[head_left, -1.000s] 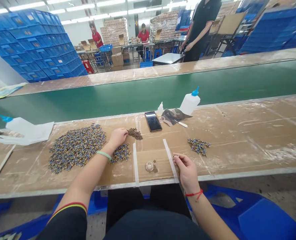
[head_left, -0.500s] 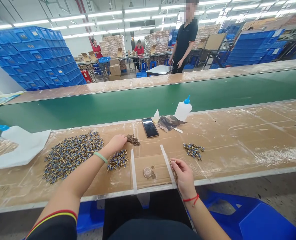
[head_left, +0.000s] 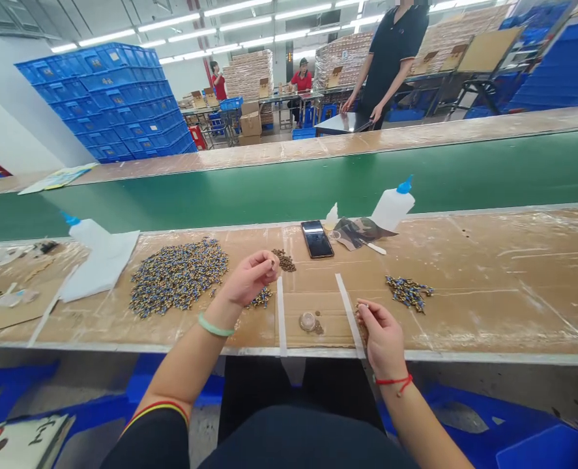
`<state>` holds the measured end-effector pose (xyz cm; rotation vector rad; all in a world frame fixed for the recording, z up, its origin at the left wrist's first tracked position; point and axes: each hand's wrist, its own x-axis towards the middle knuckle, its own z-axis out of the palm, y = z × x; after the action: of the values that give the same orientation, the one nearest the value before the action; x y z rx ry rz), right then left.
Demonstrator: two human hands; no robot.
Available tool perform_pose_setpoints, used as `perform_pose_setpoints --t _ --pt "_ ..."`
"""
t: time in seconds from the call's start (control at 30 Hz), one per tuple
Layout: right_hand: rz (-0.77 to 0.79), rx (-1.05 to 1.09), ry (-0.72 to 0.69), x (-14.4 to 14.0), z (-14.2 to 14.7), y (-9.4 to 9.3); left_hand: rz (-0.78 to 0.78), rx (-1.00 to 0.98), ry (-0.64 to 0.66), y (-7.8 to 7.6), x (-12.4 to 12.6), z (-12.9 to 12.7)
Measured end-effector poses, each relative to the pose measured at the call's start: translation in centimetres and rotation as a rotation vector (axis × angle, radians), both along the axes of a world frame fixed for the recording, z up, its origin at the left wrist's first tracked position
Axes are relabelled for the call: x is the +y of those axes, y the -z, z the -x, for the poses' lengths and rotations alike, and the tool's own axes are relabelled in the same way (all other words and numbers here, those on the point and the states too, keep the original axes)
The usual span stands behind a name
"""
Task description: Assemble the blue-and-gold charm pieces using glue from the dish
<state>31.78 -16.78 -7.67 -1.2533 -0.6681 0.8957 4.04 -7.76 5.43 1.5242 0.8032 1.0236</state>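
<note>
My left hand (head_left: 253, 279) is raised just in front of a small pile of brown pieces (head_left: 285, 260), its thumb and forefinger pinching one small dark brown piece. Beneath it, partly hidden, lie blue-and-brass parts (head_left: 260, 298). To the right of the taped strips, my right hand (head_left: 382, 335) is closed in a pinch; a tiny brass-coloured bit shows at the fingertips, too small to name. Between the hands a small round clear dish (head_left: 307, 321) sits on the cardboard, with brownish spots beside it. A smaller group of blue-and-brass parts (head_left: 408, 292) lies beyond my right hand.
A large heap of blue-and-brass parts (head_left: 178, 277) lies to the left. Farther back are a phone (head_left: 317, 239), a small dropper bottle (head_left: 332, 216) and a white bottle with a blue tip (head_left: 393, 207). A green conveyor belt (head_left: 269, 189) runs behind; a person (head_left: 391, 58) stands beyond it.
My left hand has drawn back from the brown pile toward me and now shows a brown piece between its fingertips. My right hand keeps its pinch. The camera view has turned left.
</note>
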Motion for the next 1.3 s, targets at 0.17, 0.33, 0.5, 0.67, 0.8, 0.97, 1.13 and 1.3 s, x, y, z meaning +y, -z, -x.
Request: perform_pose_setpoints --t 0.17,0.33,0.5,0.67,0.8,0.97,1.13,1.3 --pt "-0.042 -0.031 -0.036 0.8 1.7 -3.4 0.228 -0.383 0.089 -2.3 -2.8 -1.8" --pt "-0.283 -0.241 -0.130 1.5 4.2 -8.9 0.287 -0.408 0.118 -2.4 -4.5 -2.9" --pt "-0.615 -0.436 -0.171 1.9 6.0 -13.0 0.276 -0.421 0.131 -1.9 -5.6 -3.6" --pt "-0.763 -0.532 -0.048 2.0 8.0 -15.2 0.229 -0.438 0.025 -1.6 -6.7 -4.8" --pt "-1.070 -0.857 0.106 1.9 8.8 -15.8 0.341 -0.489 -0.030 -1.6 -7.9 -6.2" --pt "-1.104 -1.042 0.143 2.6 7.4 -15.3 0.534 -0.534 0.089 -2.4 -8.9 -7.1" --pt "-0.956 -0.994 0.308 3.1 5.4 -15.6 0.573 -0.604 0.232 -3.9 -9.5 -7.4" --pt "-0.931 -0.796 0.186 0.5 5.4 -16.0 0.526 -0.632 0.162 -4.9 -10.5 -7.8"
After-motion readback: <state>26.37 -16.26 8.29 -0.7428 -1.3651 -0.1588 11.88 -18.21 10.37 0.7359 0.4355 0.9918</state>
